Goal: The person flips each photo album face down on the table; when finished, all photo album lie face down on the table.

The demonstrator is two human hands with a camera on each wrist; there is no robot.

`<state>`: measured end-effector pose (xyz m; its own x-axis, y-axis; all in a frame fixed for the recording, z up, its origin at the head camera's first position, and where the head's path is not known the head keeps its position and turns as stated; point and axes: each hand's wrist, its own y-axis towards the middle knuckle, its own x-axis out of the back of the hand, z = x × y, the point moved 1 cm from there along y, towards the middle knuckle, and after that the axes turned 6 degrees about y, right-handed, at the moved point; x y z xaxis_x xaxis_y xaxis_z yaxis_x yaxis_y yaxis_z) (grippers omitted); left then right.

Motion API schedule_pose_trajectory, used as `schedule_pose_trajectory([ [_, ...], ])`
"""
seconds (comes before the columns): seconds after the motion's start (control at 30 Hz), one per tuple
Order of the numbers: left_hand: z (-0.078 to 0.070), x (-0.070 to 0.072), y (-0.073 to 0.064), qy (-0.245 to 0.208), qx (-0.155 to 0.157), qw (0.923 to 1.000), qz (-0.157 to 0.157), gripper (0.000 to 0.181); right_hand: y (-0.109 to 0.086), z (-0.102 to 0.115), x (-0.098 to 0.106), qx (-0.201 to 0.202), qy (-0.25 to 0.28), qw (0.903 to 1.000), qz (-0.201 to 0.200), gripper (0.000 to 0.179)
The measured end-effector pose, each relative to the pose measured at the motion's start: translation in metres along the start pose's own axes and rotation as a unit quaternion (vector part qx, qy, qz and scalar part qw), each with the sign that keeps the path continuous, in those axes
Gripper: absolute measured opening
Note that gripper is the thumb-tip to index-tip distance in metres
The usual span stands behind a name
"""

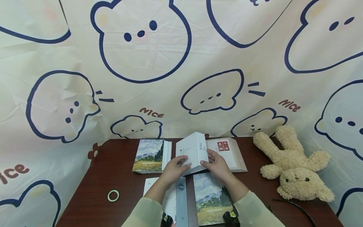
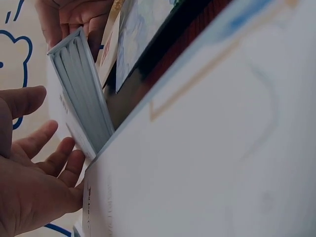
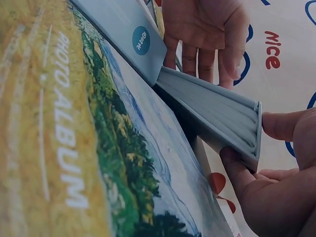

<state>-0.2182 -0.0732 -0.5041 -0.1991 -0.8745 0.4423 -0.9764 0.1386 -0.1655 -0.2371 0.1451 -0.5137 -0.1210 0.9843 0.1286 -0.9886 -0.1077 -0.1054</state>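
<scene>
A thick white album (image 1: 193,151) is held tilted above the table between both hands, its printed spine toward the right; the left wrist view shows thick pages inside its covers. My right hand (image 1: 218,164) grips the album's right side, and in the right wrist view its thumb and a finger pinch one edge. Loosely extended, the fingers of my left hand (image 1: 173,171) touch the album's front cover, with the thumb held apart in the left wrist view. Below the hands lie a white album with a blue-grey spine (image 1: 181,201) and a painted-cover photo album (image 1: 211,200).
Another painted photo album (image 1: 147,154) lies at the back left. Behind the right hand is a cream album with red characters (image 1: 239,154). A plush toy (image 1: 295,167) and a thin black strip (image 1: 300,208) lie at the right, a pale green ring (image 1: 109,196) at the left.
</scene>
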Motion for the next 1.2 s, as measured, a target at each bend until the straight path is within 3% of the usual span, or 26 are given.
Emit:
schedule_pose_trajectory([
  [0.47, 0.0052, 0.004, 0.0005, 0.007, -0.007, 0.9999, 0.004, 0.05, 0.0011, -0.0013, -0.0028, 0.02, -0.044, 0.9988, -0.004, 0.068],
  [1.2, 0.0048, 0.0095, -0.0012, 0.017, 0.012, 0.9996, 0.018, 0.052, 0.0051, -0.0092, -0.0049, 0.002, -0.143, 0.9897, -0.008, 0.061],
])
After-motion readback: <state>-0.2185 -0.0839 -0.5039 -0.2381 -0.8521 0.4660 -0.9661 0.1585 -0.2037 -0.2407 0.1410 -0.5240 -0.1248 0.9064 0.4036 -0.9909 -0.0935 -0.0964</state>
